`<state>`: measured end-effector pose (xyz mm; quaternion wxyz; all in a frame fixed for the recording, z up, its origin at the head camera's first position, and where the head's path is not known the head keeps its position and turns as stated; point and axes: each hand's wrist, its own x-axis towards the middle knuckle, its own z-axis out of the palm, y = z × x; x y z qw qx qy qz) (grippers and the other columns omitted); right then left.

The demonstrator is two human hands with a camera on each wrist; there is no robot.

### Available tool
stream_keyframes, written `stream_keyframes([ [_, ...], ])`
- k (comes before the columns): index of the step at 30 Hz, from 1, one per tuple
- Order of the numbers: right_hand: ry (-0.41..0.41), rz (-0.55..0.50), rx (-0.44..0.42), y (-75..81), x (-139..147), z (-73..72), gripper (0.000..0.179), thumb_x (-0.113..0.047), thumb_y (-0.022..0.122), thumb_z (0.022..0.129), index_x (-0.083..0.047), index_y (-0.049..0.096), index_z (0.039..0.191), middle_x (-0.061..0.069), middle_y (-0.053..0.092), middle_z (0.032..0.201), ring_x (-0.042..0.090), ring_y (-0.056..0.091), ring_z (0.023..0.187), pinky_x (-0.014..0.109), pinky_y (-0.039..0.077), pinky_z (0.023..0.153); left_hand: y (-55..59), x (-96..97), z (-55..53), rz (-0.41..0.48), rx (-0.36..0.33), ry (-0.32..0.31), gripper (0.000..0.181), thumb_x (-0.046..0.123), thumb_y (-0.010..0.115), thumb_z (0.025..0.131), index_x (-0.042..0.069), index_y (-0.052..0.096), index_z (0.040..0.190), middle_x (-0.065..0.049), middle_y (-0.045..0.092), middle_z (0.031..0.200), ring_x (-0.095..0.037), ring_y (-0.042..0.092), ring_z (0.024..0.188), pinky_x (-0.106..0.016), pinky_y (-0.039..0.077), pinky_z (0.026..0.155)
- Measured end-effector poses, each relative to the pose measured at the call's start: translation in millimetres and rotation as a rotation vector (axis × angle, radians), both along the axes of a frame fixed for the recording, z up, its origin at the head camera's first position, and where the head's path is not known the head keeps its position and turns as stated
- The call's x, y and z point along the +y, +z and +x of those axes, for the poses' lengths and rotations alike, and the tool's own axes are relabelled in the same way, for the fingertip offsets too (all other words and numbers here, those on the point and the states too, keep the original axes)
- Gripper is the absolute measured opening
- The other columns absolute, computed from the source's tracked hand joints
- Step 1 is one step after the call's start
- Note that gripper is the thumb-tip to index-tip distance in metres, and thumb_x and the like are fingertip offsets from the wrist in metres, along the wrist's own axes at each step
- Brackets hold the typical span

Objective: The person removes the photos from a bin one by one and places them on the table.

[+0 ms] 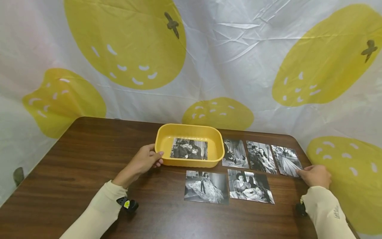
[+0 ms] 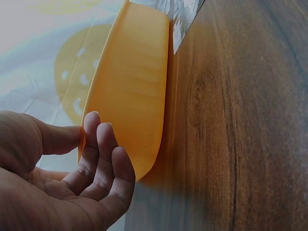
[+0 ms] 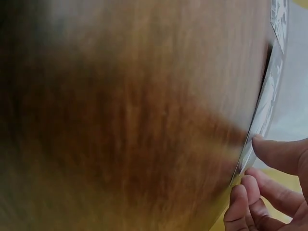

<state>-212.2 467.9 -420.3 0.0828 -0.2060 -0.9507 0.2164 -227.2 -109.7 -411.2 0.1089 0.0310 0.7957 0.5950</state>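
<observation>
A yellow plastic basin (image 1: 191,163) stands near the table's back edge, with a black-and-white photo (image 1: 189,149) lying in it. At its near left corner my left hand (image 1: 145,157) pinches the rim between thumb and fingers; the left wrist view shows the thumb (image 2: 62,139) at the rim and the fingertips along the outer wall. Far to the right, my right hand (image 1: 317,176) pinches the near right corner of the rightmost photo (image 1: 286,160). In the right wrist view the thumb (image 3: 276,153) lies over that photo's edge, with curled fingers below.
Two more photos, a left one (image 1: 234,153) and a middle one (image 1: 261,157), lie between basin and right photo. Nearer lie a photo of a wide gown (image 1: 206,187) and another photo (image 1: 250,186). Behind the brown wooden table (image 1: 89,159) hangs a fruit-print curtain (image 1: 226,73).
</observation>
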Motion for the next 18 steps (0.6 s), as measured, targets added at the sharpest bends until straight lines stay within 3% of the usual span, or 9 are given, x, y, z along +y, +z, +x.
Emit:
stream_keyframes([
  [6, -0.033, -0.041, 0.042, 3.5, -12.5, -1.8, 0.042, -0.024, 0.073, 0.087, 0.012, 0.067, 0.108, 0.038, 0.060, 0.118, 0.065, 0.047, 0.107, 0.067, 0.039, 0.090, -2.1, 0.1, -0.6, 0.006, 0.006, -0.008, 0.036, 0.008, 0.051, 0.106, -0.013, 0.046, 0.136, -0.012, 0.067, 0.081, -0.014, 0.060, 0.068, -0.032, 0.055, 0.069],
  [9, -0.008, -0.056, 0.116, 7.9, -26.4, -8.0, 0.041, -0.023, 0.073, 0.088, 0.013, 0.067, 0.107, 0.036, 0.064, 0.110, 0.058, 0.053, 0.103, 0.061, 0.042, 0.085, -1.8, 0.5, -0.6, 0.008, 0.010, -0.012, 0.036, 0.008, 0.051, 0.106, -0.013, 0.047, 0.135, -0.011, 0.067, 0.080, -0.013, 0.060, 0.068, -0.032, 0.055, 0.070],
  [14, 0.137, -0.061, 0.215, 27.0, -65.1, -27.0, 0.041, -0.023, 0.072, 0.092, 0.012, 0.067, 0.111, 0.032, 0.067, 0.101, 0.044, 0.062, 0.091, 0.044, 0.046, 0.071, 0.0, 0.4, 0.3, 0.006, 0.019, -0.008, 0.036, 0.008, 0.051, 0.106, -0.013, 0.047, 0.134, -0.013, 0.068, 0.082, -0.013, 0.060, 0.069, -0.032, 0.055, 0.070],
  [18, 0.247, -0.070, 0.267, 46.8, -102.0, -39.9, 0.041, -0.025, 0.073, 0.094, 0.009, 0.067, 0.115, 0.027, 0.069, 0.101, 0.039, 0.064, 0.090, 0.039, 0.048, 0.071, 0.9, 0.5, 1.3, 0.005, 0.012, -0.002, 0.036, 0.009, 0.052, 0.106, -0.013, 0.047, 0.135, -0.012, 0.068, 0.081, -0.013, 0.060, 0.068, -0.031, 0.055, 0.069],
])
